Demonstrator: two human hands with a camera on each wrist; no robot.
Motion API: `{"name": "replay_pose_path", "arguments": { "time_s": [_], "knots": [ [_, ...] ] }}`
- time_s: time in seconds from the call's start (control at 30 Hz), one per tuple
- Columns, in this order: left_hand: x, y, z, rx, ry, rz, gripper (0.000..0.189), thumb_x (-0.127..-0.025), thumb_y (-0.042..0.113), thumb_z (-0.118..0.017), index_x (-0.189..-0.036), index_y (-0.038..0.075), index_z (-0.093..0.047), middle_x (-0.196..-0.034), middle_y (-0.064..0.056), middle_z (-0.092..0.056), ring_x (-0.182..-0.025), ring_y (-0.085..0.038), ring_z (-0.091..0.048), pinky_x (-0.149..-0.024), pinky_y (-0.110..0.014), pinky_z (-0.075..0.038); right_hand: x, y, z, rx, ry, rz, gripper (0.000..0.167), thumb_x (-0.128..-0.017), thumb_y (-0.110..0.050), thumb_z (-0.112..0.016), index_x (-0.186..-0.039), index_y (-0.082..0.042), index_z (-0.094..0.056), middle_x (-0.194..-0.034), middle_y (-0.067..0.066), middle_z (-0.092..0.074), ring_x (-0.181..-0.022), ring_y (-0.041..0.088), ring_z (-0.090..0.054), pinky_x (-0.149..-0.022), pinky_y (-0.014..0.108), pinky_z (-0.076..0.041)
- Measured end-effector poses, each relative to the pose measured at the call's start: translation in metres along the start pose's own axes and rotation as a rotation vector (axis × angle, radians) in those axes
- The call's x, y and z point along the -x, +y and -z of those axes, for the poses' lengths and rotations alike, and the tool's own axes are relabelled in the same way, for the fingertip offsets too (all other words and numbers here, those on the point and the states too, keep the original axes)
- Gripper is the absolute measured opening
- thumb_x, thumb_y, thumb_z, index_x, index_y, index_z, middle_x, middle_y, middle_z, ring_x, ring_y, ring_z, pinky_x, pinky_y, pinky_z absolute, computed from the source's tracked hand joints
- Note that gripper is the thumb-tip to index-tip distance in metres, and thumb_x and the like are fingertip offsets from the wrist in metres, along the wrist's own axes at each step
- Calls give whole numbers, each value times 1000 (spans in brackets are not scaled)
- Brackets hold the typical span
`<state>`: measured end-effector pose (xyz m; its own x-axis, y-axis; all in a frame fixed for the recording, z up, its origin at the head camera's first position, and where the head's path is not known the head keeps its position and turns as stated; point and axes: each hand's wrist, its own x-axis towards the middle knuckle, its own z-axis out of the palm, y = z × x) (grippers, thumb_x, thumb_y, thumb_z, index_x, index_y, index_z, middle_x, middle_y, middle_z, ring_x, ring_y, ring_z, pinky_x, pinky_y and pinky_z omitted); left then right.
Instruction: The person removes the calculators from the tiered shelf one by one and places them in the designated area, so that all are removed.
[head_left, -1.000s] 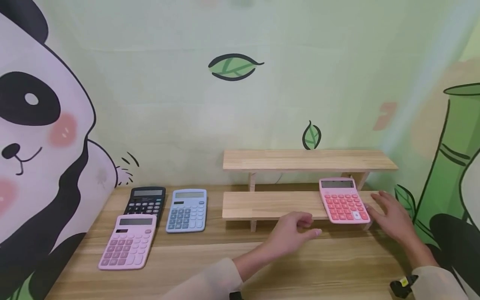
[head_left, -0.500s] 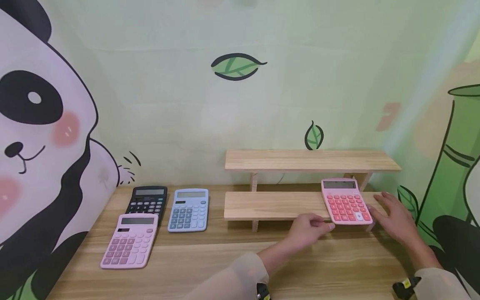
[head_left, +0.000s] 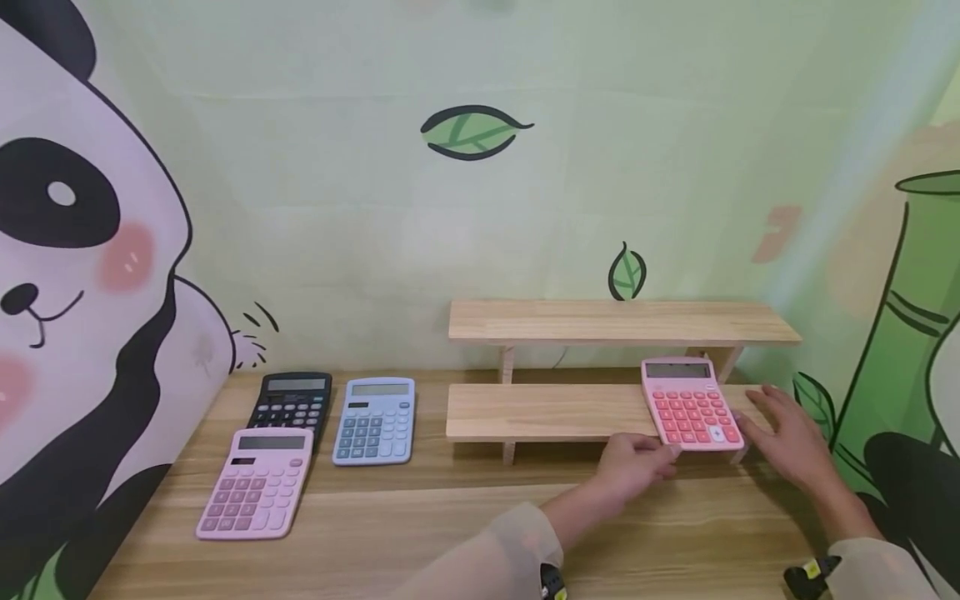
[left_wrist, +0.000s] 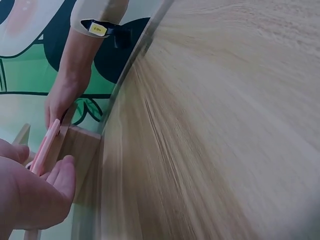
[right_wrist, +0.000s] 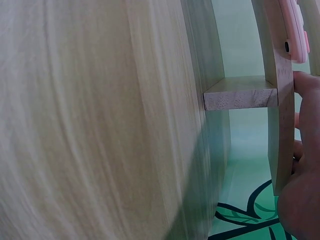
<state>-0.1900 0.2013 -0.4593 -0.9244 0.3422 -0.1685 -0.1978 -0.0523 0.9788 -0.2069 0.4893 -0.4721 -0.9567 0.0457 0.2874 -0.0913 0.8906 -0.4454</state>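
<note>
A pink calculator [head_left: 692,404] with coral keys lies on the right part of the lower shelf [head_left: 547,411], its near edge jutting past the shelf front. My left hand [head_left: 630,471] pinches its near left corner, thumb on top and fingers beneath; the left wrist view shows the calculator [left_wrist: 46,146] edge-on between them. On the shelf's right end rests my right hand [head_left: 789,437], fingers stretched forward, thumb by the calculator's right edge. Seen from the right wrist, the thumb [right_wrist: 306,82] is beside the shelf edge just past the calculator [right_wrist: 295,30]; whether they touch I cannot tell.
The upper shelf [head_left: 615,322] stands behind and above the lower one. On the wooden table [head_left: 420,533] at left lie a blue calculator [head_left: 374,422], a black one [head_left: 294,402] and a light pink one [head_left: 255,483] overlapping the black one. A panda-print backdrop [head_left: 337,208] rises behind.
My left hand has moved right, from beside the pink calculator to its near left corner, and now pinches it. The right hand and the calculator have hardly moved.
</note>
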Motion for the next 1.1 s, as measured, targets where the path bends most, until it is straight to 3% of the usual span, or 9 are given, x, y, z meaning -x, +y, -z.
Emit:
{"name": "replay_pose_path", "arguments": {
  "time_s": [0.13,0.6,0.9,1.1],
  "knots": [
    [-3,-1,-5,84,16,-5,17,-102,13,-73,-108,-3,-75,-92,-15,-77,-91,-28,-78,-87,-44,-65,0,0,0,1,3,-3,66,-110,-39,-56,-149,14,-45,-159,43,-28,-146,65,-23,-109,86,-21],
    [-9,-7,-14,245,86,37,8,-101,7,-71,-100,0,-75,-85,-14,-78,-85,-28,-80,-77,-34,-67,0,1,-1,7,5,-16,67,-110,-39,-56,-150,14,-44,-159,43,-28,-145,66,-24,-108,86,-23],
    [-7,-13,5,297,51,47,8,-100,8,-72,-104,1,-74,-88,-14,-78,-87,-29,-80,-84,-40,-66,-2,-3,-3,-6,5,-5,70,-110,-42,-56,-151,13,-44,-160,43,-27,-146,66,-23,-107,87,-21],
    [-1,-18,24,316,-21,31,12,-101,6,-71,-106,-5,-73,-92,-21,-78,-92,-34,-79,-83,-37,-66,-1,-2,-3,0,0,-6,71,-109,-43,-55,-150,13,-44,-158,45,-28,-143,68,-25,-106,87,-22]
  ]
}}
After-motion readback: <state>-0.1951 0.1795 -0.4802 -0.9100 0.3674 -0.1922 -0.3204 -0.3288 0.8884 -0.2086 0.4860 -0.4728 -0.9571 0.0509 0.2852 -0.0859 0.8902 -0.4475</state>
